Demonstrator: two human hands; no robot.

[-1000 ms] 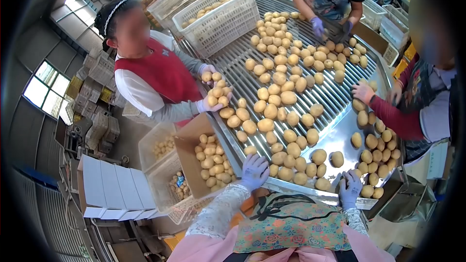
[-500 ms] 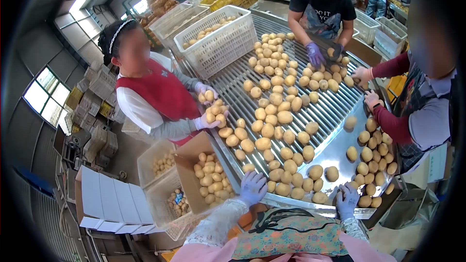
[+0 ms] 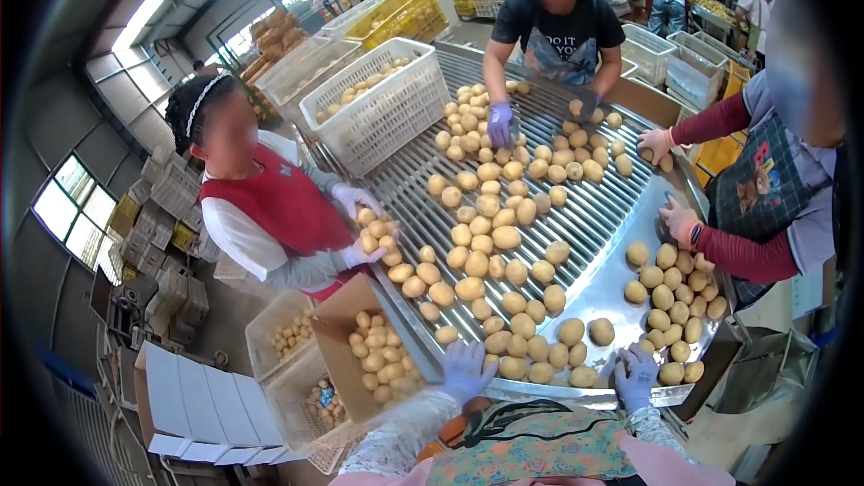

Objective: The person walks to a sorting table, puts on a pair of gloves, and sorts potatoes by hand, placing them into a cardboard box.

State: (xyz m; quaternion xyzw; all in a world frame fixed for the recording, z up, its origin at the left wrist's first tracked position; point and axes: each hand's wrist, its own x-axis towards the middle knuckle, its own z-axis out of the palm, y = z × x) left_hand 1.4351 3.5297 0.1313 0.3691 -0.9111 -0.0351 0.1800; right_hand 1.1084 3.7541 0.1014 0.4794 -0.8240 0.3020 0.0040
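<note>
My left hand [image 3: 467, 369], in a pale lavender glove, rests at the near edge of the roller table [image 3: 621, 207] with its fingers spread. It holds nothing and lies beside a cluster of potatoes [image 3: 522, 346]. On the metal rim farther right, my right hand [image 3: 637, 375] lies open with its fingers apart, also gloved. It sits between a single potato [image 3: 583, 376] and a heap of potatoes [image 3: 670, 301] on the smooth metal part. More potatoes [image 3: 486, 207] are spread over the rollers.
A cardboard box of potatoes [image 3: 346, 306] stands left of my left hand. A co-worker in a red apron [image 3: 279, 202] gathers potatoes at the left. Another co-worker's gloved hand [image 3: 500, 124] is across the table; a third's hand [image 3: 681, 220] is at right. A white crate [image 3: 387, 121] sits on the table.
The view has shifted a little. My hands stay at the near edge. The far co-worker's gloved hand has moved left among the potatoes. The right co-worker's hands have moved apart, one beside potatoes.
</note>
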